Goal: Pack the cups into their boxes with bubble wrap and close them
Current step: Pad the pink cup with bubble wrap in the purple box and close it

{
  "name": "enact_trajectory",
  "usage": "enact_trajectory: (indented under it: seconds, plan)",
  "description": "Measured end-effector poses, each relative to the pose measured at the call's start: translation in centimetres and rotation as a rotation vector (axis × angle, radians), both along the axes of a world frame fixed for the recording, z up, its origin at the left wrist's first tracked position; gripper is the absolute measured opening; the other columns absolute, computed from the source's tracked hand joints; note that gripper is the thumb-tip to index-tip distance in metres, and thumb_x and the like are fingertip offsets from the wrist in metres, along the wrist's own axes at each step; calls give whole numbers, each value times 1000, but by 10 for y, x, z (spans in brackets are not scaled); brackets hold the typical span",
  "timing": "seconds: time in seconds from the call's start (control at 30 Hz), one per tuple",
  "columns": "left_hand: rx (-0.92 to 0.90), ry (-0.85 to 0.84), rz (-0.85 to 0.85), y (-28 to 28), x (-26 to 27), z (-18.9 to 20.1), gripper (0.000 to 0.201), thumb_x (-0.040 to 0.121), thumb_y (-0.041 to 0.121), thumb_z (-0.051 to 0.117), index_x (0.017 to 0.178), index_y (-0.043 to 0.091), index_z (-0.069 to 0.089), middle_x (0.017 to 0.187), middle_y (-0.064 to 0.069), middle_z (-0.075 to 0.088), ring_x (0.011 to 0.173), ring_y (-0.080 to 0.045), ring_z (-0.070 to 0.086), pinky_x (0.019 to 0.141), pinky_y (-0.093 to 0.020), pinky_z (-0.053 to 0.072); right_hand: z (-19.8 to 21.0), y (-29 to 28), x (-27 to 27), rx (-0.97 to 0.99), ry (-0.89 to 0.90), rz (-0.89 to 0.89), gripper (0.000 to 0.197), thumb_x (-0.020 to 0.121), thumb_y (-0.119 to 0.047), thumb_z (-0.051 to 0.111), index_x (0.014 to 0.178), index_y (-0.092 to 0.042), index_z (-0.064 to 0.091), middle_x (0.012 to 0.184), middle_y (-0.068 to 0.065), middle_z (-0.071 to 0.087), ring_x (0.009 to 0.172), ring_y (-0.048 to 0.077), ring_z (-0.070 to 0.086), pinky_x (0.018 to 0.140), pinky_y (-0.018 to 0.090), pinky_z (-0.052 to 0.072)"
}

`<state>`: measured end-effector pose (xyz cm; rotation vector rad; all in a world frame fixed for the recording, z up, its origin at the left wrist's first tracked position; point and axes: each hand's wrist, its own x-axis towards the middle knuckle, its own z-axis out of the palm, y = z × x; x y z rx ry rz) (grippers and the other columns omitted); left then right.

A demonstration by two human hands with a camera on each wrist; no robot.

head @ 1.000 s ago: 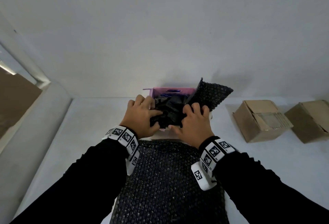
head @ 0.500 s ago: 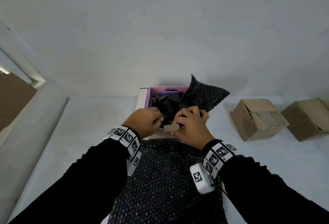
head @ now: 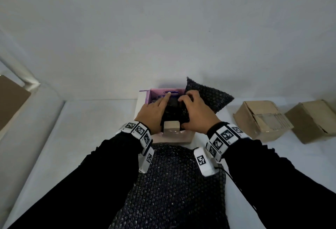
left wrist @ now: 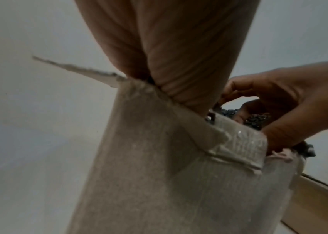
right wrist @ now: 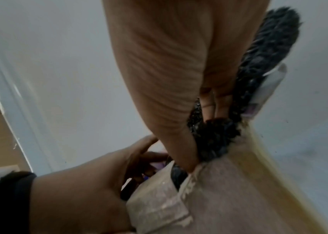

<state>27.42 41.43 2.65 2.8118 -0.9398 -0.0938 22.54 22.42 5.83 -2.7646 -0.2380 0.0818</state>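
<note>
An open cardboard box (head: 172,138) with a pink-purple lining stands in front of me on the white table. It holds a bundle of black bubble wrap (head: 174,112); no cup shows through it. My left hand (head: 154,112) reaches in on the left side, its index finger stretched to the far wall. My right hand (head: 196,114) curls over the bundle, thumb at the near edge. A corner of wrap (head: 205,94) sticks up at the box's right. The small taped near flap (head: 171,127) stands between my wrists. The right wrist view has straight fingers (right wrist: 215,102) pressed into the wrap (right wrist: 213,139).
A large sheet of black bubble wrap (head: 172,183) lies on the table between me and the box. Two plain cardboard boxes (head: 261,119) (head: 312,119) sit to the right. A wall rises just behind the box, and a ledge runs along the left.
Both hands went from the near edge deeper into the box. My left index finger now stretches to the far wall, and the near flap shows between the wrists.
</note>
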Motion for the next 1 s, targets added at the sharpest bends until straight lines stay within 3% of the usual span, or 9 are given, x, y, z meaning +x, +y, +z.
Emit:
enact_trajectory:
  seconds: [0.1, 0.23, 0.3, 0.37, 0.53, 0.63, 0.77, 0.9, 1.0]
  plan:
    - [150, -82, 54, -5, 1, -1, 101, 75, 27, 67, 153, 16, 3, 121, -6, 55, 108, -26, 51, 87, -36, 38, 0, 0, 14, -149, 134, -19, 112, 66, -32, 81, 152, -23, 10, 153, 7, 10, 126, 35, 40, 87, 46, 53]
    - [27, -130, -60, -1, 4, -11, 72, 74, 22, 69, 141, 31, 43, 107, -3, 54, 96, -24, 55, 76, -34, 42, 0, 3, 22, -243, 177, 28, 114, 74, -33, 73, 153, -28, -9, 142, 9, 38, 119, 33, 46, 81, 42, 50]
    - [-96, -123, -123, 2, 3, -14, 59, 73, 10, 69, 129, 26, 57, 98, -5, 54, 86, -26, 56, 64, -31, 43, 1, 3, 23, -311, 176, 70, 86, 80, -29, 66, 152, -32, 19, 129, 6, 49, 113, 30, 48, 79, 40, 47]
    - [-165, -77, -166, 6, -1, -10, 39, 74, 8, 63, 111, 17, 68, 100, -6, 55, 83, -27, 58, 62, -30, 45, 2, 3, 21, -338, 107, 100, 46, 82, -23, 63, 127, -29, 56, 114, 2, 53, 107, 27, 51, 78, 38, 47]
    - [-205, -60, -247, 22, -18, 1, 38, 78, 39, 43, 84, 16, 73, 101, 2, 59, 66, -19, 59, 61, -33, 52, -2, 1, 7, -230, 14, 245, 17, 77, -25, 64, 94, -24, 62, 96, -5, 54, 93, 20, 52, 68, 32, 42]
    - [-96, -11, -203, 25, -27, -2, 63, 89, 59, 28, 84, 17, 75, 94, 5, 61, 70, -14, 54, 63, -29, 46, -2, 1, 2, -232, 58, 303, 26, 85, -37, 56, 107, -25, 62, 95, 0, 64, 94, 22, 54, 76, 34, 42]
    - [114, -105, -155, 17, -31, -10, 81, 91, 60, 7, 88, 17, 75, 86, 6, 68, 83, -14, 39, 76, -32, 34, 4, 1, 1, -379, -38, 327, 27, 88, -39, 55, 112, -29, 62, 105, -1, 64, 107, 22, 49, 85, 36, 34]
    - [179, -166, -148, 14, -36, -13, 75, 90, 58, 8, 91, 22, 74, 86, 8, 68, 93, -19, 48, 86, -37, 33, 4, -5, 2, -420, -153, 86, 86, 64, -62, 67, 140, -37, 34, 145, 7, 30, 128, 36, 27, 99, 52, 30]
    - [160, -137, -132, 13, -40, -15, 64, 90, 54, 13, 94, 22, 68, 92, 3, 69, 93, -21, 59, 101, -40, 31, 1, -11, 6, -401, 75, 41, 83, 74, -68, 56, 146, -40, 25, 149, 6, 28, 133, 38, 21, 105, 56, 26]
